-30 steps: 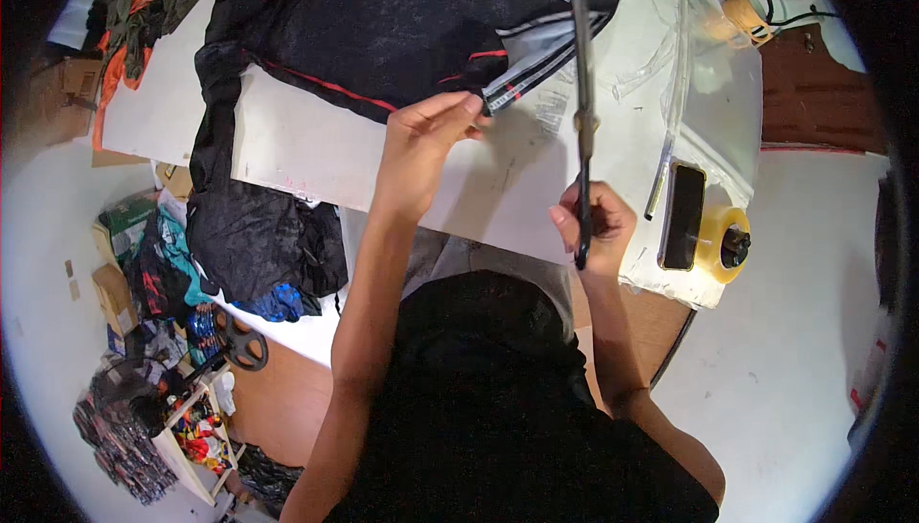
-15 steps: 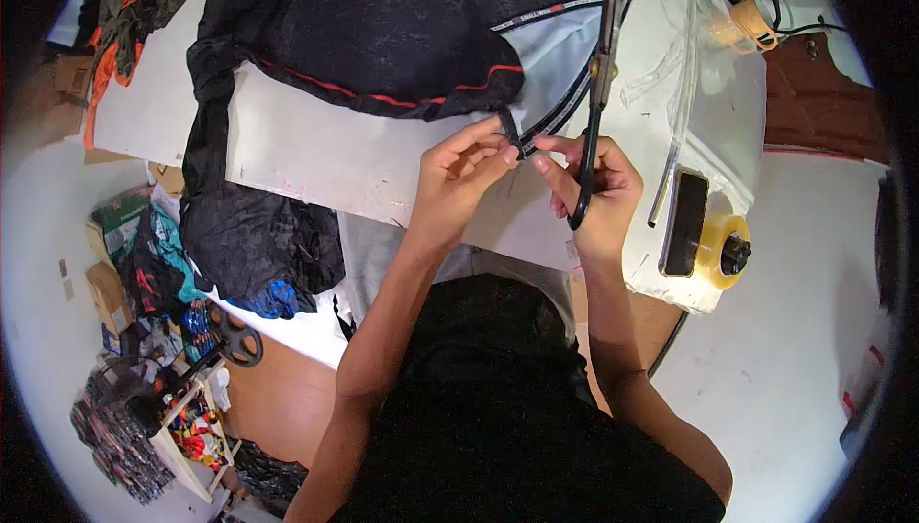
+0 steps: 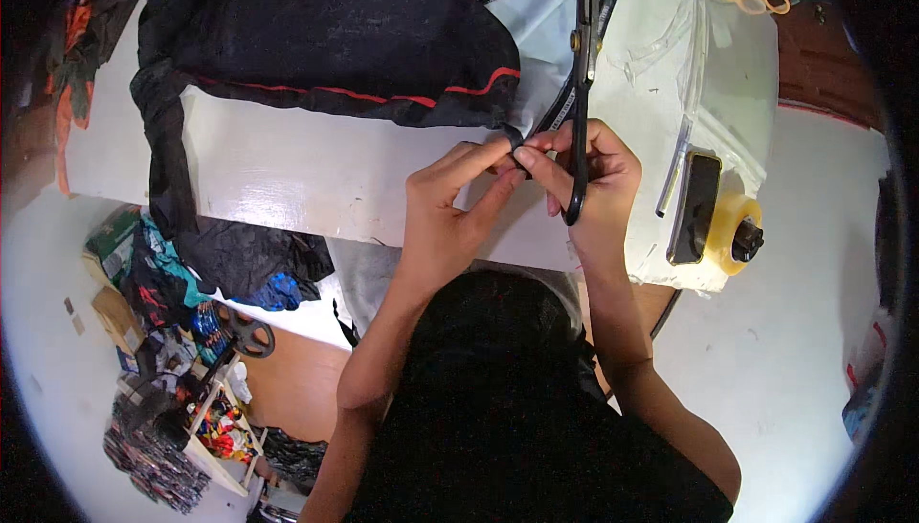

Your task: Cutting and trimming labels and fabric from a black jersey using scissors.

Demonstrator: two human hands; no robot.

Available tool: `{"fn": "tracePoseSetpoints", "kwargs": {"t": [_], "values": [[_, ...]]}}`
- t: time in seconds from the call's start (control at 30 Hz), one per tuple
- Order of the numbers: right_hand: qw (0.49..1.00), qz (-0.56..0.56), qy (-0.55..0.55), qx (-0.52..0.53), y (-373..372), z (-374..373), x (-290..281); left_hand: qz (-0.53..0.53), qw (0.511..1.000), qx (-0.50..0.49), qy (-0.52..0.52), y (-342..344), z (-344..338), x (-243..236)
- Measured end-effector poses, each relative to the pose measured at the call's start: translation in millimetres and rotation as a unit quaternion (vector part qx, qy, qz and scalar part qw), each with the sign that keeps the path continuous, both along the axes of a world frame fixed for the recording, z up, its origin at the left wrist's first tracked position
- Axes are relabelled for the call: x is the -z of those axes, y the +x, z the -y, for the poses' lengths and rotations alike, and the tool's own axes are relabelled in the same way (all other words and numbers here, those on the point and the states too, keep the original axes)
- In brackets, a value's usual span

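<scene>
The left grip (image 3: 445, 207) pinches the near corner of a black garment (image 3: 354, 35) between thumb and fingers. The right grip (image 3: 605, 174), just to its right, has its thumb at the same corner, where the lettered trim (image 3: 564, 107) runs down, and clasps long dark scissors (image 3: 580, 107) with their blades pointing away beyond it. Most of the garment spreads over the white desk (image 3: 287, 164), beyond and left of both grips. Right of the right grip lie a phone (image 3: 695, 207) and a yellowish tape roll (image 3: 726, 222), side by side.
</scene>
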State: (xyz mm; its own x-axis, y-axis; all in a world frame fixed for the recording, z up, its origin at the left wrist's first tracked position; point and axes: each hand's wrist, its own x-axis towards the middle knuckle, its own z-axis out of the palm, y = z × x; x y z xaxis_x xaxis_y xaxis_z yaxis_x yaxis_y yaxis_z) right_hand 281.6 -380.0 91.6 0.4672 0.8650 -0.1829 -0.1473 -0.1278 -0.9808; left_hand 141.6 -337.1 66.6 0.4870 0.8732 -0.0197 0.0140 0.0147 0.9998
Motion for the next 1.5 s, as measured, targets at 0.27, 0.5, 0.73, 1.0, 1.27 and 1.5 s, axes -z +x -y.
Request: {"fn": "tracePoseSetpoints", "kwargs": {"t": [0.27,0.5,0.73,1.0,1.27,1.5], "values": [[0.996,-0.073,-0.016,0.046,10.1,-2.8,5.9,0.123,0.985,0.005,-0.124,0.4,-0.7,5.6],[0.997,-0.062,-0.021,0.050,23.0,8.4,0.1,0.119,0.976,-0.020,-0.181,0.2,-2.3,-8.0],[0.998,-0.064,0.026,0.009,8.6,11.5,-0.6,0.104,0.982,0.004,-0.157,0.6,3.5,-10.4],[0.999,-0.044,0.024,0.000,4.3,18.7,-4.4,0.093,0.983,-0.026,-0.155,0.2,8.2,-14.3],[0.999,-0.046,0.012,0.008,3.1,20.5,-2.1,0.089,0.987,-0.013,-0.137,0.9,11.2,-10.7],[0.996,-0.078,0.018,0.036,4.8,17.7,-0.7,0.099,0.981,-0.027,-0.166,2.2,10.3,-9.1]]}}
